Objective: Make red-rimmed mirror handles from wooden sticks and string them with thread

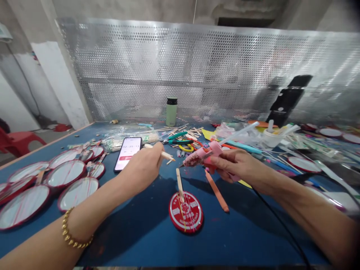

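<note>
My right hand (pixel 229 164) is closed round the handle of a pink hot glue gun (pixel 197 156), whose nozzle points left. A clear glue stick (pixel 239 132) juts from its back, and a black cord hangs below. My left hand (pixel 144 168) pinches a pale wooden craft stick (pixel 168 156), its end near the nozzle but apart from it. Below both hands a red round mirror (pixel 186 219) lies with its printed back up. A wooden craft stick (pixel 179 182) rests on its upper part and extends beyond the rim. Nearest my right hand lies an orange marker-like stick (pixel 216 191).
Several red-rimmed mirrors (pixel 66 173) lie at the left by a lit phone (pixel 128 153). Green-handled pliers (pixel 177 139), loose sticks and a green bottle (pixel 171 112) stand or lie behind. Clutter and a white cup (pixel 271 138) fill the right side. A perforated metal panel (pixel 168 67) borders the back.
</note>
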The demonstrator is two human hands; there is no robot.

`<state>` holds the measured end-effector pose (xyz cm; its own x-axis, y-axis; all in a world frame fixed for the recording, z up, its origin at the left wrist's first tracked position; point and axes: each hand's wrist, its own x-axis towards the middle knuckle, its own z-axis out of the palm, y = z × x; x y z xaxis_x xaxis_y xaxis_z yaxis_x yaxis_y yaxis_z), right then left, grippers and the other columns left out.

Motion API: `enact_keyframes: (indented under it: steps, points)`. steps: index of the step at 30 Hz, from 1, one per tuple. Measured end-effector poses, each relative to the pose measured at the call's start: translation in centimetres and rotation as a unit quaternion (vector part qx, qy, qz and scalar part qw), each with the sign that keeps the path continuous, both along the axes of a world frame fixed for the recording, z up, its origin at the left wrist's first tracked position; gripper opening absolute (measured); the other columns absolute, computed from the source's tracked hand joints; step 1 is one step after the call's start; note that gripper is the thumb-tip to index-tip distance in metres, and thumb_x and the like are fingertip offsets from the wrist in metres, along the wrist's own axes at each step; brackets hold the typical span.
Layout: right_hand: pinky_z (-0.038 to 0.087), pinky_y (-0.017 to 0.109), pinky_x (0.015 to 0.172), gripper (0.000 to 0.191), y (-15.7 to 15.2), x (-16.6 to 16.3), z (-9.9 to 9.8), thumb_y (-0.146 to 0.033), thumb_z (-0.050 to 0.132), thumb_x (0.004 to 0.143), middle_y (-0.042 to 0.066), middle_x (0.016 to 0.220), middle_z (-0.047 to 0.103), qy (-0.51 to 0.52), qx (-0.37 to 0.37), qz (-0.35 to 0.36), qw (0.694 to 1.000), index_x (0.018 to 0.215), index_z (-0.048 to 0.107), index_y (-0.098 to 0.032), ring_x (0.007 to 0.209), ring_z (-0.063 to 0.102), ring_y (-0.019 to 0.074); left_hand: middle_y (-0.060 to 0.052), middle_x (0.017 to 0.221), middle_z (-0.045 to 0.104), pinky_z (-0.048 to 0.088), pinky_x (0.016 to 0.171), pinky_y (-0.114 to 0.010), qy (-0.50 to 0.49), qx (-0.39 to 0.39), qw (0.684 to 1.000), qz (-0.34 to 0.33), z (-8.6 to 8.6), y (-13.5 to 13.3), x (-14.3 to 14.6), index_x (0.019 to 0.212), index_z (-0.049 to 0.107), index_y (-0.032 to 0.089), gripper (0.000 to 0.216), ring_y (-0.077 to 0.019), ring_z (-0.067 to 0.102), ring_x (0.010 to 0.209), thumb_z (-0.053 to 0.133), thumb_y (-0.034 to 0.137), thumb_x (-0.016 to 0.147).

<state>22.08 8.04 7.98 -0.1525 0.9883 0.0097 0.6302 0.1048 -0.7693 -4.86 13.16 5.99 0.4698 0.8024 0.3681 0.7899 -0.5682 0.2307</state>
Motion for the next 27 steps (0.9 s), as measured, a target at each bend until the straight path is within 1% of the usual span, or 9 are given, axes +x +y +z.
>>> enact_keyframes:
  steps: [3,6,11,15,19,21,24,27]
  points:
    - [0.033,0.024,0.046,0.052,-0.02,-0.33,0.04,-0.065,0.057,0.083,-0.001,0.051,0.052,-0.012,-0.005,0.006,1.0,0.079,0.07,-0.015,0.048,0.046,0.0102,-0.001,0.064,0.055,0.026,0.053,-0.029,-0.002,0.0,1.0,-0.003,0.07,-0.01,-0.04,0.091,0.048,0.02,0.014,-0.0176,0.052,0.058,0.035,0.019,0.095]
    - [0.032,0.024,0.046,0.052,0.03,-0.51,0.09,-0.065,0.057,0.083,-0.001,0.05,0.051,-0.018,-0.006,0.009,1.0,0.072,0.068,-0.015,0.048,0.046,0.0107,0.001,0.062,0.052,0.025,0.052,-0.029,-0.006,-0.001,1.0,-0.005,0.09,-0.06,-0.07,0.091,0.048,0.02,0.015,-0.0169,0.051,0.056,0.034,0.02,0.096]
    - [0.032,0.025,0.045,0.05,0.24,-0.35,-0.1,-0.063,0.059,0.082,0.001,0.054,0.056,-0.017,0.001,0.017,1.0,0.074,0.069,-0.016,0.048,0.046,0.0108,0.001,0.061,0.048,0.022,0.052,-0.029,-0.013,0.002,1.0,-0.009,-0.07,-0.11,0.01,0.09,0.047,0.021,0.014,-0.016,0.046,0.055,0.034,0.02,0.096]
    - [0.031,0.025,0.046,0.052,0.3,-0.32,-0.21,-0.064,0.057,0.083,-0.001,0.048,0.05,-0.016,0.0,0.01,1.0,0.067,0.068,-0.015,0.047,0.045,0.0104,0.001,0.06,0.047,0.021,0.051,-0.029,-0.011,0.0,1.0,-0.011,-0.18,-0.11,0.02,0.088,0.046,0.021,0.013,-0.016,0.045,0.054,0.035,0.02,0.095]
    - [0.029,0.024,0.046,0.053,0.45,-0.11,-0.42,-0.065,0.057,0.083,-0.002,0.048,0.049,-0.022,-0.004,0.002,1.0,0.075,0.07,-0.014,0.047,0.045,0.01,0.001,0.061,0.048,0.021,0.051,-0.029,-0.01,-0.001,1.0,-0.011,-0.24,-0.11,-0.07,0.088,0.046,0.022,0.014,-0.0163,0.046,0.054,0.034,0.021,0.096]
    - [0.029,0.024,0.046,0.053,0.55,-0.02,-0.54,-0.064,0.057,0.083,-0.002,0.048,0.05,-0.018,-0.002,0.001,1.0,0.075,0.07,-0.014,0.047,0.045,0.0097,0.001,0.061,0.048,0.021,0.051,-0.029,-0.009,0.0,1.0,-0.011,-0.24,-0.12,-0.09,0.088,0.046,0.021,0.014,-0.0166,0.047,0.054,0.034,0.021,0.096]
    - [0.028,0.023,0.044,0.051,0.64,-0.05,-0.61,-0.063,0.058,0.083,-0.002,0.047,0.049,-0.002,-0.006,0.015,1.0,0.073,0.07,-0.014,0.045,0.043,0.0093,0.0,0.061,0.05,0.022,0.051,-0.03,-0.006,0.0,1.0,-0.012,-0.17,-0.12,-0.06,0.088,0.046,0.021,0.015,-0.017,0.048,0.055,0.034,0.021,0.096]
    - [0.027,0.023,0.042,0.049,0.63,-0.23,-0.52,-0.062,0.059,0.083,-0.003,0.048,0.048,0.012,-0.009,0.027,1.0,0.08,0.072,-0.015,0.045,0.041,0.009,0.0,0.061,0.051,0.022,0.051,-0.03,-0.001,0.0,1.0,-0.013,-0.08,-0.09,0.0,0.09,0.047,0.021,0.015,-0.0171,0.05,0.055,0.034,0.021,0.096]
